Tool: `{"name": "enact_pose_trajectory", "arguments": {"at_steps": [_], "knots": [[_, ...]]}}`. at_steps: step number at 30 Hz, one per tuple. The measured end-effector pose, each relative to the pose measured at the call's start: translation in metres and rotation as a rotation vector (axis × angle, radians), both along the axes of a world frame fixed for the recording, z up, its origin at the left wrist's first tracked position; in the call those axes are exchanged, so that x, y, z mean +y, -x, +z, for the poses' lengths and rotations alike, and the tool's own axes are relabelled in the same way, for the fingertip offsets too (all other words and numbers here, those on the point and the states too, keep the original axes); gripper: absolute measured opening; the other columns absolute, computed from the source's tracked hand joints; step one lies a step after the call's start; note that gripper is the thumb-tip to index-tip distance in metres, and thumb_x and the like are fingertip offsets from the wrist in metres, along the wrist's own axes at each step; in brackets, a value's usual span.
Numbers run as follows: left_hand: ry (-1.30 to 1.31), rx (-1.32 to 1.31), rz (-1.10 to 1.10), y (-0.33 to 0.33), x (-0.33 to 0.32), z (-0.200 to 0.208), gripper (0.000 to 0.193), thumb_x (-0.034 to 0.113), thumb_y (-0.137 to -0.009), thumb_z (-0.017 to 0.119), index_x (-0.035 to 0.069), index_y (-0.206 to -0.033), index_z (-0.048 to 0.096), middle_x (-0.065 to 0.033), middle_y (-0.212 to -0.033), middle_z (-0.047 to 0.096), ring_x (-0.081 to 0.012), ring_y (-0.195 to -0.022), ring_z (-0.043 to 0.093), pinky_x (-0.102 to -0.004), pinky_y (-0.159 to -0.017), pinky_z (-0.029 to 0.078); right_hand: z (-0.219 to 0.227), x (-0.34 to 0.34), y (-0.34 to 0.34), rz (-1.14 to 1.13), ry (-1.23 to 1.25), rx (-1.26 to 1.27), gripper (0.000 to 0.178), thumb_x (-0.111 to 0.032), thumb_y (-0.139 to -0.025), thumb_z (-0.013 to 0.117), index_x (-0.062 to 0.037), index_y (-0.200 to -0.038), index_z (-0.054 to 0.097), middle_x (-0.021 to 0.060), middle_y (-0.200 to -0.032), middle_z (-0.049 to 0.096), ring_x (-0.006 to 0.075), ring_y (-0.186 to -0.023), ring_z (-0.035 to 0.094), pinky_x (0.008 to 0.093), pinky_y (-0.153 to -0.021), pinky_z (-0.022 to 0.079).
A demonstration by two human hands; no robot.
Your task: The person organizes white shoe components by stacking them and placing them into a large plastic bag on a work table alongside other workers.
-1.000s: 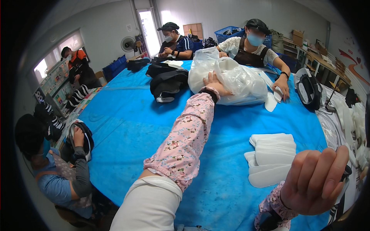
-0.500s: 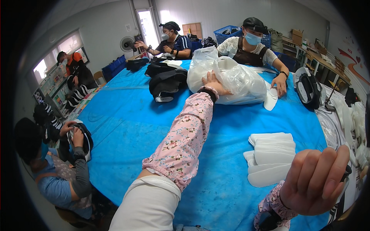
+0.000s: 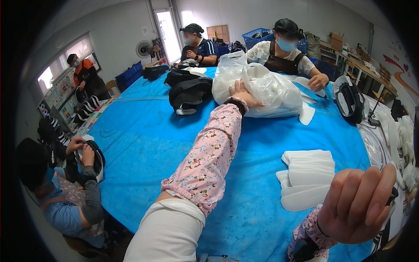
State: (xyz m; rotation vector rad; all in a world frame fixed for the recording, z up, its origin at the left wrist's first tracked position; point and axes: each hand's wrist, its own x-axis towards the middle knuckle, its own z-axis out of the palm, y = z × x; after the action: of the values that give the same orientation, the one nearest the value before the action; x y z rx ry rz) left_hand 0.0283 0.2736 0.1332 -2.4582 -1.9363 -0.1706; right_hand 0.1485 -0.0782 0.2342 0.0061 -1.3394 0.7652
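My left hand, at the end of a floral pink sleeve, reaches to a translucent white plastic bag. Its fingers are stretched out against the bag, and part of the palm is behind loose plastic. At lower right, close to the camera, my right hand is raised with its fingers curled in. Whatever may be inside those fingers is hidden. A fanned stack of white insoles lies just beyond the right hand. Beside the bag, more white insoles stick out on the blue table cover.
Black shoe-like pieces are heaped left of the bag, and another black-and-white one stands at right. One co-worker sits behind the bag, another farther left. A third handles a shoe-like piece at the left edge.
The co-worker behind the bag has lifted a hand, now with a white insole. The co-worker at far left centre has drawn an outstretched arm in. My hands stay in place.
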Motion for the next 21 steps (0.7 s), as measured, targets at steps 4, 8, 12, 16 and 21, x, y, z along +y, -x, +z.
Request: {"name": "enact_pose_trajectory", "arguments": {"at_steps": [4,8,12,16,21], "knots": [[0.008,0.012,-0.006,-0.0008,-0.0008,0.0002,0.112,0.074,-0.054,0.05,0.01,-0.134,0.003,-0.0148,-0.138,0.0,-0.0316,-0.127,-0.009,-0.0495,-0.099,0.0,0.0004,-0.0005,-0.0014,-0.007,0.027,-0.032,0.017,-0.016,-0.085,0.047,-0.0083,-0.071,0.04,0.0025,-0.052,0.038,0.0097,-0.038,0.034,0.0211,-0.035,0.034],[0.0,0.006,-0.01,-0.0008,-0.0006,-0.0004,0.112,0.074,-0.054,0.05,0.011,-0.134,0.003,-0.0147,-0.138,-0.001,-0.0317,-0.127,-0.009,-0.0494,-0.099,0.0,-0.0001,-0.0003,-0.0006,-0.011,0.026,-0.025,0.017,-0.016,-0.085,0.048,-0.0084,-0.071,0.04,0.0025,-0.052,0.039,0.0097,-0.038,0.034,0.021,-0.036,0.034],[0.002,0.003,-0.011,0.0,0.0001,0.0002,0.112,0.073,-0.055,0.05,0.011,-0.134,0.003,-0.0145,-0.138,-0.001,-0.0317,-0.127,-0.009,-0.0494,-0.099,0.0,-0.0007,0.001,0.0014,0.021,-0.019,0.022,0.018,-0.016,-0.085,0.047,-0.0083,-0.071,0.04,0.0029,-0.053,0.039,0.0098,-0.039,0.035,0.0209,-0.036,0.034],[0.017,0.008,-0.012,-0.0018,-0.0016,0.0016,0.111,0.073,-0.055,0.05,0.011,-0.134,0.003,-0.0143,-0.138,-0.002,-0.0317,-0.127,-0.009,-0.0496,-0.099,0.0,-0.0012,0.0016,0.0004,0.02,-0.021,0.017,0.017,-0.016,-0.085,0.046,-0.0082,-0.071,0.04,0.0031,-0.053,0.039,0.01,-0.039,0.035,0.0209,-0.036,0.034],[0.01,0.016,0.007,0.0009,0.0007,0.0003,0.11,0.072,-0.056,0.05,0.011,-0.134,0.003,-0.0144,-0.138,-0.002,-0.0318,-0.127,-0.009,-0.0499,-0.099,0.0,-0.0012,0.0013,0.001,0.037,-0.024,0.032,0.017,-0.016,-0.085,0.046,-0.008,-0.071,0.04,0.003,-0.053,0.039,0.0102,-0.039,0.034,0.0211,-0.036,0.034]]}}
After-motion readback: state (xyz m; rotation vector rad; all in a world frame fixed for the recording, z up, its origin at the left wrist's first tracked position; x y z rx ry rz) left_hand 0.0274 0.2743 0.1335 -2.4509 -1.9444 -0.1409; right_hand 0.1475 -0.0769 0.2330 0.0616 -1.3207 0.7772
